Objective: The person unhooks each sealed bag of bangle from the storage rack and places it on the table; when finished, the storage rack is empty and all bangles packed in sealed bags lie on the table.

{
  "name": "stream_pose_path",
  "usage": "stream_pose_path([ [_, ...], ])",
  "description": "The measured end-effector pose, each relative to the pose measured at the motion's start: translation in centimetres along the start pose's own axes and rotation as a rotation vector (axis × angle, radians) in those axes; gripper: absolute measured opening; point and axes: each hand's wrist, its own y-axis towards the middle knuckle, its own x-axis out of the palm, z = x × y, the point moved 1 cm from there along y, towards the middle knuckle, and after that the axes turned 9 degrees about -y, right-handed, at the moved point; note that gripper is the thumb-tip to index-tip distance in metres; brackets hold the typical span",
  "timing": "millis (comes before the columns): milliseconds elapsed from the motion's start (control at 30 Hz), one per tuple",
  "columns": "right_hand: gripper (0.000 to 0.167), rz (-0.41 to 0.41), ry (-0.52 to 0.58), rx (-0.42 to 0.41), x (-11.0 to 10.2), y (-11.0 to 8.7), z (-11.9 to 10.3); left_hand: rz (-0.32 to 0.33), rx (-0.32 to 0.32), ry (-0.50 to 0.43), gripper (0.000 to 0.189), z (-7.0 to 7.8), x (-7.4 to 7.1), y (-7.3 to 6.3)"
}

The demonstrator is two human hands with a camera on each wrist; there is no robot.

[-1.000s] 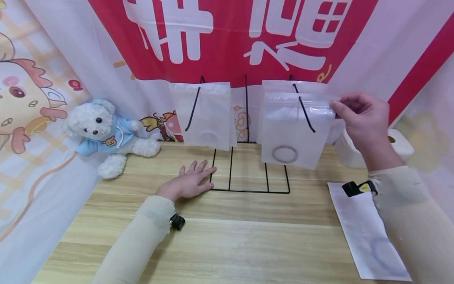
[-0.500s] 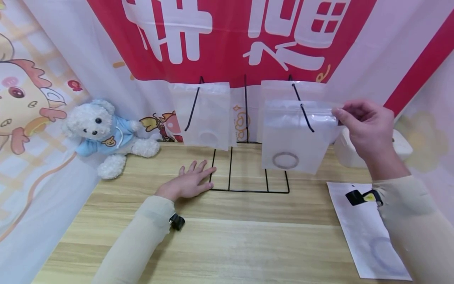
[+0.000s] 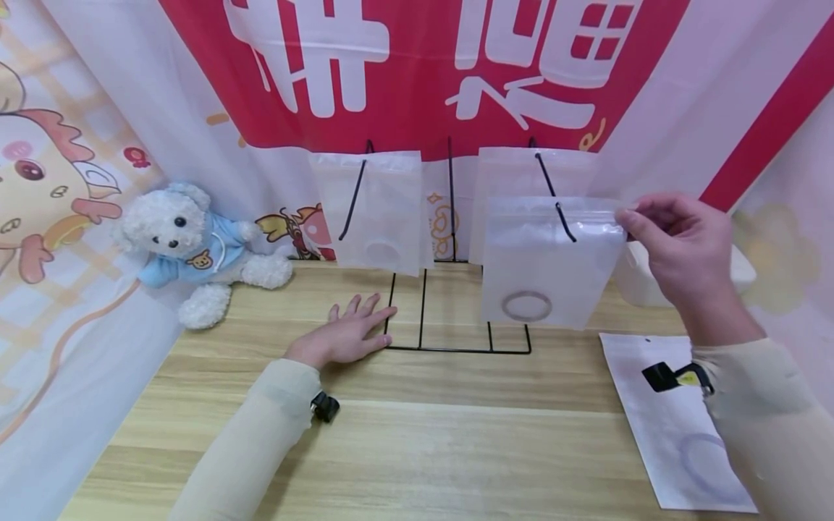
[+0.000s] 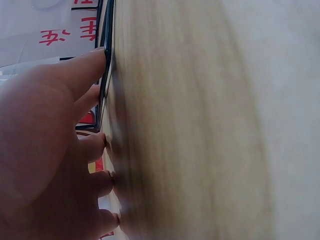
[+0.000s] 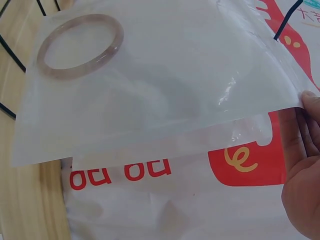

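Observation:
My right hand (image 3: 691, 246) pinches the upper right edge of a translucent zip bag (image 3: 554, 268), thumb in front. Inside the bag lies a pale brownish bangle (image 5: 75, 74), near the bottom. The black hook (image 3: 567, 226) of a wire rack (image 3: 456, 351) passes through the bag's top, fairly close to the hook's tip. Another bag (image 3: 508, 170) hangs farther back on that hook. My left hand (image 3: 345, 333) rests on the table with fingers spread, thumb and forefinger touching the left side of the rack's base.
Bags (image 3: 378, 210) hang from the rack's left hook. A white bag (image 3: 638, 405) with a ring shape showing through lies at the right, partly under my forearm. Behind it stands a white box (image 3: 743, 271). A plush bear (image 3: 182, 231) sits at the left. Printed cloth hangs behind.
My right hand has drawn the front bag forward along the hook, toward its tip, opening a gap from the bag behind. The left hand has stayed still.

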Motion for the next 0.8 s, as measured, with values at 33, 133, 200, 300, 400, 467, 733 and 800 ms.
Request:
stream_pose_path([
  [33,0.038,0.0,0.0,-0.004,-0.1,-0.1,0.0,0.0,0.001,0.001,0.067,0.0,0.0,0.0],
  [133,0.037,0.004,0.003,-0.01,-0.2,-0.4,0.0,0.0,0.001,0.001,0.067,-0.1,0.1,0.0],
  [200,0.039,0.009,-0.003,-0.015,-0.3,-0.6,0.0,0.0,0.001,0.0,0.067,-0.1,0.1,0.1],
  [300,0.038,0.011,0.019,-0.035,-0.4,-0.9,0.1,0.0,0.0,0.004,0.067,-0.1,0.1,0.1],
  [400,0.034,0.008,0.059,-0.059,-0.6,-1.1,0.1,0.001,-0.002,0.006,0.067,-0.1,0.1,0.1],
  [467,0.032,0.011,0.04,-0.066,-0.6,-1.3,0.2,0.0,-0.003,0.007,0.067,-0.1,0.1,0.1],
  [733,0.027,0.021,0.04,-0.074,-0.8,-2.1,0.4,0.0,-0.004,0.006,0.066,0.0,0.0,0.0],
  [800,0.024,0.022,0.076,-0.089,-0.9,-2.3,0.5,0.001,-0.004,0.005,0.066,0.1,0.0,0.0],
])
